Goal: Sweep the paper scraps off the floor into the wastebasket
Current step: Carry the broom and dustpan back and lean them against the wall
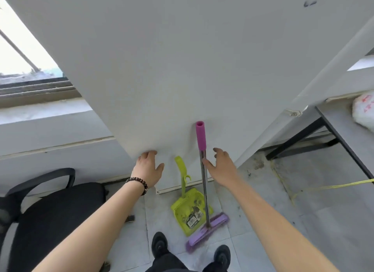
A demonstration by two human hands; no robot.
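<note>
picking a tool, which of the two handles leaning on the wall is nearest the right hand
The broom handle with the pink grip, beside the right hand; the green dustpan handle stands further left.

No legible text. Black-and-white sticker [192,221] on lime-green plastic dustpan [178,209]: barcode-type print, chars too small to read. White plastic bag [363,110] at right edge of view: red printed marks, blurred, unreadable.
</note>
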